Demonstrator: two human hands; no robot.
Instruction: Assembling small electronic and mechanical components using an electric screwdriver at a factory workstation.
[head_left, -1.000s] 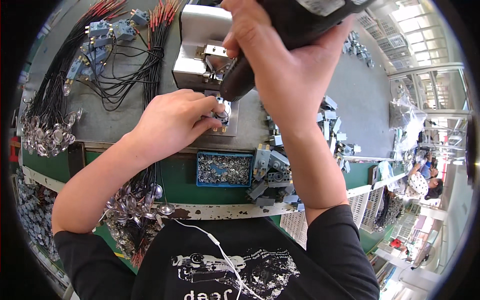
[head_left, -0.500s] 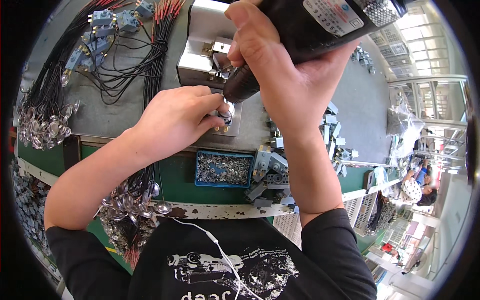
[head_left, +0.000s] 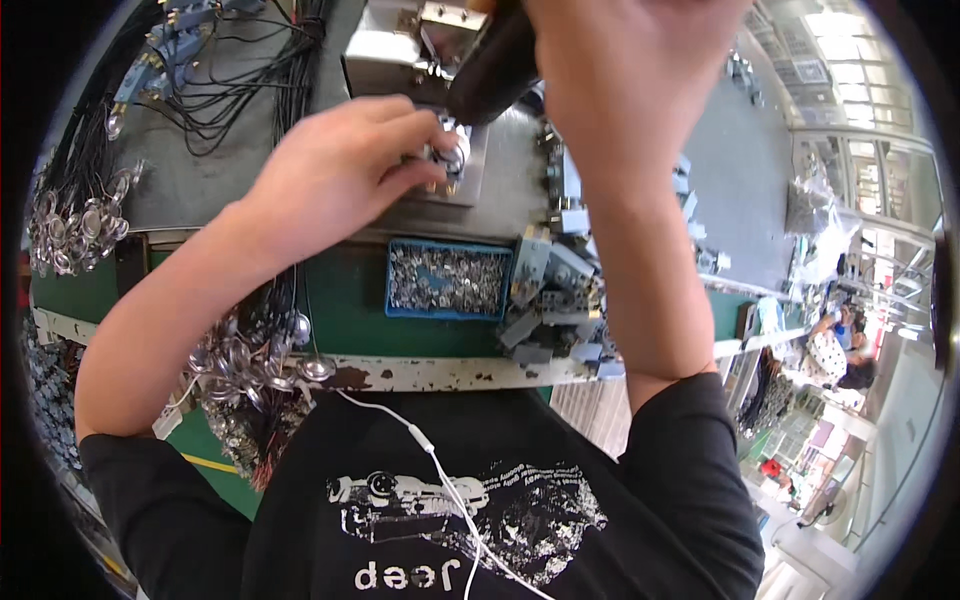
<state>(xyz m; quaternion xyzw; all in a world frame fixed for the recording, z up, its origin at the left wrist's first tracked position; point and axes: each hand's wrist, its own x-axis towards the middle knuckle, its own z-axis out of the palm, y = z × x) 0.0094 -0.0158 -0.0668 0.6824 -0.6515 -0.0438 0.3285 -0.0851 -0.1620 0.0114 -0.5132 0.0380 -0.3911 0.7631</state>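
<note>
My right hand (head_left: 640, 80), blurred at the top edge, is wrapped round a black electric screwdriver (head_left: 497, 72). Only the dark nose of the tool shows, pointing down just beyond my left fingertips; its bit and contact point are hidden. With thumb and fingers pinched, my left hand (head_left: 335, 165) holds a small shiny metal part (head_left: 455, 150) with brass-coloured tabs. That part sits on a flat metal plate (head_left: 475, 185), in front of a box-like metal fixture (head_left: 380, 60).
Nearer me lies a blue tray (head_left: 450, 312) of small metal pieces. Grey-blue switch housings (head_left: 555, 290) are heaped right of it. At the left are black wire bundles (head_left: 290, 110) and round metal discs (head_left: 85, 225). More discs (head_left: 265, 355) hang by the chipped white edge (head_left: 440, 375).
The whole view has shifted, so the bench sits higher in the picture. Much of the screwdriver's body has left the frame. My left hand keeps its pinch on the small part.
</note>
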